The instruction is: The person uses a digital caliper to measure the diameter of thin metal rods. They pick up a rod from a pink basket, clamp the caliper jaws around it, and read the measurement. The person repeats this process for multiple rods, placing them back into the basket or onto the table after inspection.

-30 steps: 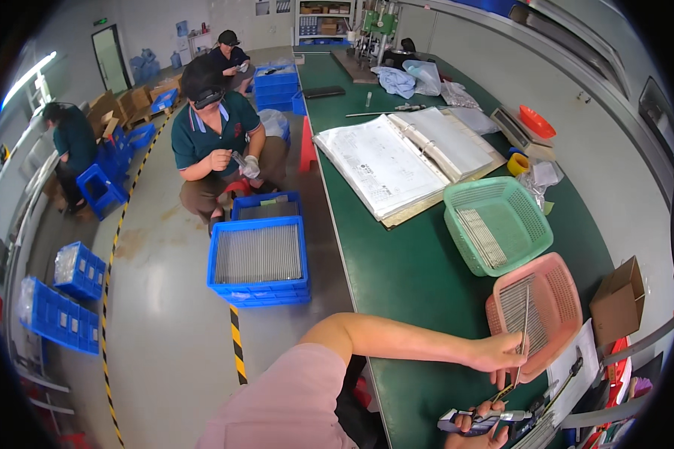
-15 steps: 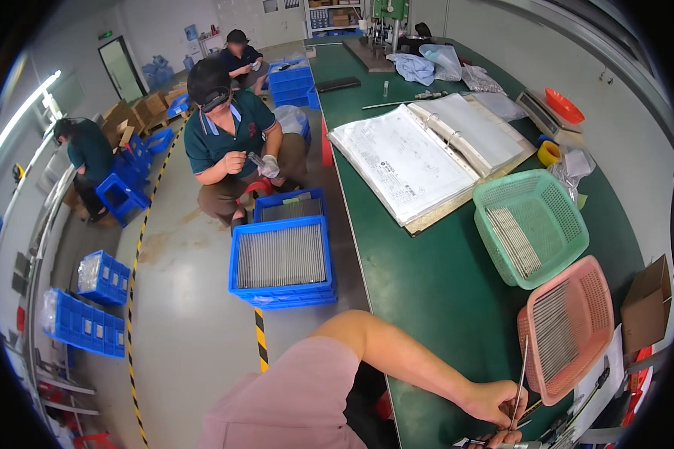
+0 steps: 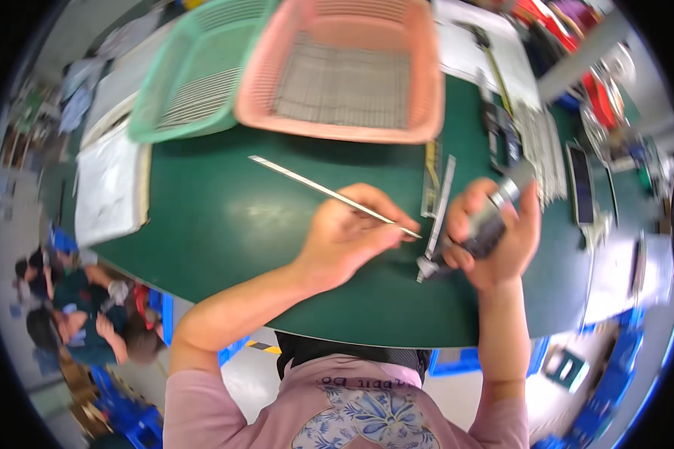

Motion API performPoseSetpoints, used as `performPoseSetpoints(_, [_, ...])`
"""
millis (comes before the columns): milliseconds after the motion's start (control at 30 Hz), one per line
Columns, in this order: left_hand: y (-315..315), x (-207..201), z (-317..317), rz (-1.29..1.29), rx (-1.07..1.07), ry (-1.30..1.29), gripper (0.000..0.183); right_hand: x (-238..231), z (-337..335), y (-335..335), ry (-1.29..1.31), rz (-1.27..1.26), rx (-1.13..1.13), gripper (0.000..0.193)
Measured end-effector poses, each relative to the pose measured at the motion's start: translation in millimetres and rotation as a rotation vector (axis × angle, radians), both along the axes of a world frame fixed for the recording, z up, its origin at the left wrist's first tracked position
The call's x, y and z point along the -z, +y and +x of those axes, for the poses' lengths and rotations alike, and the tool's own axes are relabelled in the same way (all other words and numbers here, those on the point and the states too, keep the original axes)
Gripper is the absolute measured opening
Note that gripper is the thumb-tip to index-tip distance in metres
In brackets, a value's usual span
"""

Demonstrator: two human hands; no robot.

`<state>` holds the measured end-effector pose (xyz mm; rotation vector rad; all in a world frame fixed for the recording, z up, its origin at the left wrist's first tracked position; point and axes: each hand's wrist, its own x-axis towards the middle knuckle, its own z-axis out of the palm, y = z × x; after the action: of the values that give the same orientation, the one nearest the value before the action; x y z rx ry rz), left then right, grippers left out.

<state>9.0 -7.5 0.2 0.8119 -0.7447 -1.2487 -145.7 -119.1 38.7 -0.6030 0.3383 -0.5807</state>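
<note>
While the head view is the only one I have, it shows both hands low over the green table (image 3: pixel 225 224), near its front edge. My left hand (image 3: pixel 344 236) has its fingers pressed together around one end of a long thin metal strip (image 3: pixel 322 189); the pinch sits at the strip's right end, and the rest of it runs up and to the left, slanting above the tabletop with its far end free. My right hand (image 3: pixel 494 232) is curled shut around a dark and silver hand tool (image 3: pixel 494 217), whose pale upper end sticks out above the fingers. Whether the strip's tip touches that tool I cannot tell; the two are just beside each other. A second pale strip (image 3: pixel 440 198) lies on the table between the hands, running away from me toward the pink basket (image 3: pixel 337 127), which holds a flat layer of similar strips. A green basket (image 3: pixel 195 82) sits touching the pink one on its left, also with strips inside. A rack of strips (image 3: pixel 543 150) lies to the right of the tool.

As I judge it, the risk is in the long free end: held only at one tip, the strip could sag, swing or bend, and a loose pinch could let it slip onto the table. It could also knock the loose strip lying between the hands. Motion blur makes the exact contact hard to read.
</note>
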Motion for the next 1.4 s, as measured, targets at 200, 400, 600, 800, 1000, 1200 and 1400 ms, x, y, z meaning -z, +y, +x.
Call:
performPoseSetpoints(200, [0.4,2.8,-5.2,0.022,0.093,-0.044,0.013,14.9,-1.2,-7.0,0.073,0.023,-0.042,0.069])
performPoseSetpoints(400, [7.7,4.0,0.0,0.009,0.142,-0.058,0.012,14.6,2.1,-0.9,0.063,0.054,-0.082,0.065])
performPoseSetpoints(600, [5.8,4.4,-1.9,0.012,0.159,-0.036,0.013,13.5,2.5,-2.2,0.099,0.041,-0.097,0.064])
performPoseSetpoints(800, [4.4,4.7,-1.7,0.018,0.157,-0.015,0.015,13.7,2.6,-2.5,0.132,-0.019,-0.1,0.065])
performPoseSetpoints(1000, [4.3,4.5,-1.6,0.025,0.155,-0.026,0.015,12.5,2.6,-1.1,0.151,0.011,-0.094,0.07])
performPoseSetpoints(1200, [4.6,7.1,0.3,0.014,0.14,-0.071,0.016,14.7,5.7,-0.5,0.168,0.036,-0.063,0.07])
performPoseSetpoints(1400, [4.3,3.8,-3.6,0.027,0.1,-0.094,0.016,16.7,6.4,1.9,0.234,0.003,-0.031,0.07])
